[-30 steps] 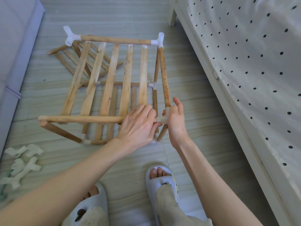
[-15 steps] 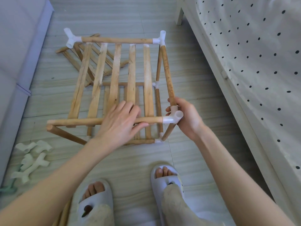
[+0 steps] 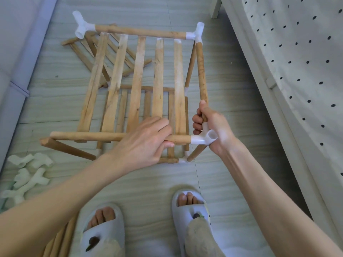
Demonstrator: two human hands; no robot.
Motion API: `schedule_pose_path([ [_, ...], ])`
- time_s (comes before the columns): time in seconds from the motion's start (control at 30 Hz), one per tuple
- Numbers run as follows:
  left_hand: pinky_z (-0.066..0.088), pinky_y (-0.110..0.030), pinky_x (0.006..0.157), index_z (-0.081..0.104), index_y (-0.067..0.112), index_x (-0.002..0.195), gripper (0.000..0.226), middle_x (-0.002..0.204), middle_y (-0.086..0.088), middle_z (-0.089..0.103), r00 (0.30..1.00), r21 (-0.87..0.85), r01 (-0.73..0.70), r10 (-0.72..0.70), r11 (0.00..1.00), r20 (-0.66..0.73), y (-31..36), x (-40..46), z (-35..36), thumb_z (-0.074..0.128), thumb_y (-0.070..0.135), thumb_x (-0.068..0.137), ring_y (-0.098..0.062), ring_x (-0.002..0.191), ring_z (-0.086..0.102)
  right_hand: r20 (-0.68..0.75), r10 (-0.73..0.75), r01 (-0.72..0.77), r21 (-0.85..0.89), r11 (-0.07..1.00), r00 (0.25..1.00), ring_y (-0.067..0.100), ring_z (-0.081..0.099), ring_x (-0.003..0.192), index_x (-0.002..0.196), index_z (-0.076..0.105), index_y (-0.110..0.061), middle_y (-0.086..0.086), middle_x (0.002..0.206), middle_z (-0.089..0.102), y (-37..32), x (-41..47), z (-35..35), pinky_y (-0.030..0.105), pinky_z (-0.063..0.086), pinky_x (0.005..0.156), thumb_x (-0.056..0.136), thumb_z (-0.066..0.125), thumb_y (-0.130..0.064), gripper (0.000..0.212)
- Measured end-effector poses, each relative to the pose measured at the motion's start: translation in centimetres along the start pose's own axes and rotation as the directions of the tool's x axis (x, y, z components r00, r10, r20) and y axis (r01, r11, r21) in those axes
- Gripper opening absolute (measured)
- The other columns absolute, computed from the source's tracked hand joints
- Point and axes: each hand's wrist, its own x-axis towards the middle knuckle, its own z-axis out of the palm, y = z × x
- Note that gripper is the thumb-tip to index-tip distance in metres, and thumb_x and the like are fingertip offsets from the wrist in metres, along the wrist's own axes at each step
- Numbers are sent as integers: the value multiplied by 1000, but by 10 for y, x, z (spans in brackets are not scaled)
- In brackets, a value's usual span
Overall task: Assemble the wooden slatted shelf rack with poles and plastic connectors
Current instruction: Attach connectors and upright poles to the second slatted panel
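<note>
The half-built wooden slatted shelf rack (image 3: 137,86) stands on the pale tiled floor (image 3: 222,86), just beyond two feet in white slippers (image 3: 193,219). The left hand (image 3: 143,143) has its fingers curled round the near horizontal wooden pole (image 3: 87,136). The right hand (image 3: 213,127) grips the right side pole (image 3: 201,71) just above the white plastic corner connector (image 3: 203,138), and loose white plastic connectors (image 3: 27,173) lie on the floor at left.

I am in a home, likely a bedroom: on my right stands a bed (image 3: 263,75) draped in a white polka-dot sheet (image 3: 300,52), pale wood-grain floor tiles (image 3: 232,75) lie underfoot, and I wear soft house slippers (image 3: 104,236).
</note>
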Motion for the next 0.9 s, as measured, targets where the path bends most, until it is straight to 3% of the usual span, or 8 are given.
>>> schedule_pose_path([
  [0.17,42,-37,63,58,1,78,18,80,-9,51,999,-14,19,-19,1000,28,2,3,0,64,15,86,-24,72,48,11,6,-7,29,1000,1000,9,31,42,73,36,-18,-6,51,33,-1,-1,-2,21,27,44,99,43,-36,32],
  [0.27,43,-38,66,59,2,82,18,82,-9,51,999,-26,37,-37,999,6,8,6,1,63,18,88,-23,75,47,45,-7,8,-14,1000,999,11,36,43,82,45,-14,-3,51,40,-7,-1,-8,22,32,44,99,42,-34,26],
  [0.43,41,-37,77,59,5,95,26,94,-7,50,993,7,117,-117,993,-23,24,14,10,53,31,94,-23,90,48,110,29,11,-342,940,994,12,41,47,116,52,-23,-1,61,47,-29,6,-27,22,38,45,97,44,-42,28],
  [0.53,41,-35,84,58,7,112,31,104,-5,48,992,34,105,-107,994,67,22,19,7,46,31,97,-21,99,47,92,69,-6,-558,830,993,9,51,43,116,54,-26,0,65,54,-49,12,-35,17,44,42,93,50,-47,32],
  [0.63,42,-31,79,52,13,126,32,112,-3,47,990,31,107,-109,994,90,15,14,-2,49,24,96,-20,99,49,-27,32,-42,-677,734,999,11,57,46,109,56,-24,2,71,58,-68,23,-29,18,49,44,92,53,-44,26],
  [0.7,43,-31,78,48,15,132,40,117,-1,47,985,28,140,-142,990,93,11,6,-7,54,21,93,-20,98,51,-133,-59,-72,-801,594,989,16,61,60,110,58,-21,3,77,62,-75,31,-20,26,55,59,94,49,-44,29],
  [0.77,45,-34,82,50,16,132,44,120,-1,49,986,71,143,-148,987,73,8,-4,-12,59,22,90,-21,104,50,-196,-191,-113,-921,372,962,24,63,82,113,59,-10,7,91,65,-76,34,-10,36,53,79,96,45,-44,40],
  [0.9,45,-38,88,54,19,127,44,119,0,49,958,110,276,-282,955,46,-11,-25,-25,58,39,88,-21,112,47,-151,-471,-196,-979,-49,869,30,48,116,125,51,-13,9,121,56,-52,16,8,45,32,98,96,39,-42,42],
])
